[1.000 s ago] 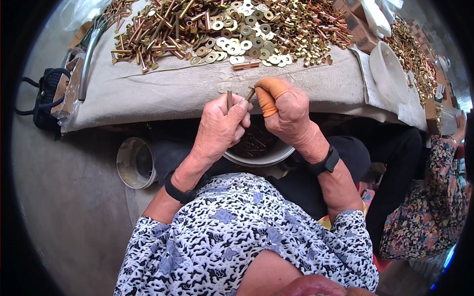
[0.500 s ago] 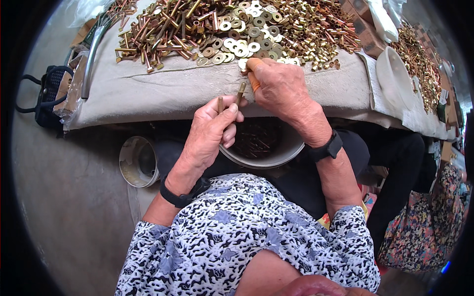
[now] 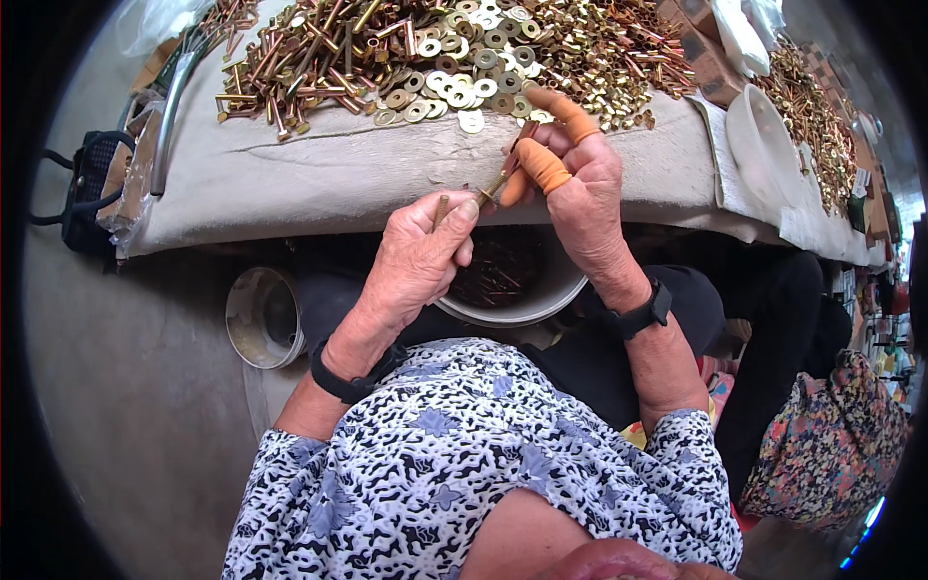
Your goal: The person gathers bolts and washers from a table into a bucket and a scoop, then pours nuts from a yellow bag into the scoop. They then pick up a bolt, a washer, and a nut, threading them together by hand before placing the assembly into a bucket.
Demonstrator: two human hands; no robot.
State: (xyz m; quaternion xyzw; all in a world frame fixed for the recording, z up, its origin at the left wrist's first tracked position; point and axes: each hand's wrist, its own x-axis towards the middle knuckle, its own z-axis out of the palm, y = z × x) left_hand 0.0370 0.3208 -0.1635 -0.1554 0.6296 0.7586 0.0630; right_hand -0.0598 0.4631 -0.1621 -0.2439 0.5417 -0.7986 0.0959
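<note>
My left hand [image 3: 421,244] is closed around two brass-coloured bolts. The shank of one bolt [image 3: 440,211] pokes up beside the thumb. The other bolt [image 3: 500,178] slants up to the right, and a small ring, likely a washer, seems to sit near its base. My right hand [image 3: 588,189], with orange finger covers on several digits, pinches a copper-coloured sleeve [image 3: 526,137] at that bolt's upper end; its index finger is raised. How far the sleeve sits over the bolt is hidden by the fingers. Beyond the hands lies a heap of flat washers [image 3: 484,87].
Copper-coloured bolts and sleeves [image 3: 290,87] are piled left of the washers, small nuts [image 3: 604,92] to the right. Under the cloth-covered table edge [image 3: 319,184] stand a large bucket [image 3: 541,311] of dark parts and a smaller bucket [image 3: 239,324]. A white bowl [image 3: 768,145] leans at right.
My right hand has drawn back from the washer heap to the bolt in my left hand. A copper-coloured sleeve now shows in its fingers. My left hand stays nearly in place.
</note>
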